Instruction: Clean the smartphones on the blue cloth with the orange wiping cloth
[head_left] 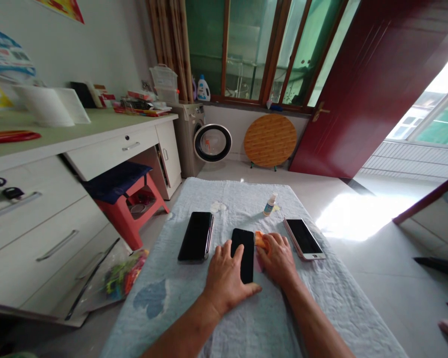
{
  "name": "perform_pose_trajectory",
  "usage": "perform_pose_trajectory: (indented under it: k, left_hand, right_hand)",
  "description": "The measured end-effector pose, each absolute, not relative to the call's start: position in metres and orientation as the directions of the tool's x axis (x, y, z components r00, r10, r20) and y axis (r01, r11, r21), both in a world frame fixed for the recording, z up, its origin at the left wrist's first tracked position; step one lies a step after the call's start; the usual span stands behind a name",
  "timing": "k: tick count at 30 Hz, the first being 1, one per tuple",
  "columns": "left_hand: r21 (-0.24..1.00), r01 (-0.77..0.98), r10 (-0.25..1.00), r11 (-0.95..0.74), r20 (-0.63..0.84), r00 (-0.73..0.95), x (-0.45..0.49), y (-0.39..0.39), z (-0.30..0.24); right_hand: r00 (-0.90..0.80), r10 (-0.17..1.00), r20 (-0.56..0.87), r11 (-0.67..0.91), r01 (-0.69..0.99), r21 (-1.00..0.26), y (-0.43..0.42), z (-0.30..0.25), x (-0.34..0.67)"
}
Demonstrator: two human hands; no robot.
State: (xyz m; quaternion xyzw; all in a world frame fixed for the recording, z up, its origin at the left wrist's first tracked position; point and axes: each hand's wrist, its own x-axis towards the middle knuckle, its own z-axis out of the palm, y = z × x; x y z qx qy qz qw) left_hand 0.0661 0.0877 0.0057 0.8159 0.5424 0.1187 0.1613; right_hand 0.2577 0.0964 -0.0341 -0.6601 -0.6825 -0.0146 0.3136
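Note:
Three phones lie on a pale blue towel [246, 318] over a low table. My left hand [226, 278] lies flat with fingers spread on the lower part of the middle black phone [244, 246]. My right hand [278, 258] is curled around a small orange cloth [260, 240] just right of that phone. A larger black phone [196, 235] sits to the left. A white-framed phone [304, 238] sits to the right. A small bottle [269, 205] with a white cap stands farther back, near a small clear wrapper [216, 206].
A white desk with drawers [59, 199] runs along the left, with a red stool [134, 199] beneath it. A washing machine [205, 141] and a round wooden tabletop [270, 140] stand by the far wall. A dark red door [366, 89] is open at right.

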Motion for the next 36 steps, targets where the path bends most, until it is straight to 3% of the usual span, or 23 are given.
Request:
perform_pose_trajectory:
  k: [3, 13, 17, 26, 36]
  left_hand:
    - [0.415, 0.817, 0.901, -0.4, 0.015, 0.433, 0.066, 0.086, 0.004]
    - [0.536, 0.726, 0.885, -0.431, 0.093, 0.457, 0.068, 0.09, -0.01]
    - [0.537, 0.732, 0.893, -0.418, 0.097, 0.439, 0.07, 0.09, -0.01]
    - [0.512, 0.75, 0.895, -0.418, 0.089, 0.438, 0.071, 0.09, -0.007]
    - [0.526, 0.721, 0.879, -0.452, 0.126, 0.46, 0.069, 0.093, -0.011]
  right_hand:
    - [0.079, 0.884, 0.46, 0.126, 0.909, -0.398, 0.095, -0.034, 0.258]
    - [0.101, 0.856, 0.507, 0.273, 0.745, -0.608, 0.093, -0.016, 0.243]
    - [-0.019, 0.904, 0.428, 0.289, 0.764, -0.577, 0.094, -0.021, 0.238]
    - [-0.059, 0.925, 0.376, 0.238, 0.862, -0.448, 0.096, -0.02, 0.236]
    - [-0.256, 0.937, 0.236, 0.346, 0.766, -0.541, 0.083, 0.005, 0.231]
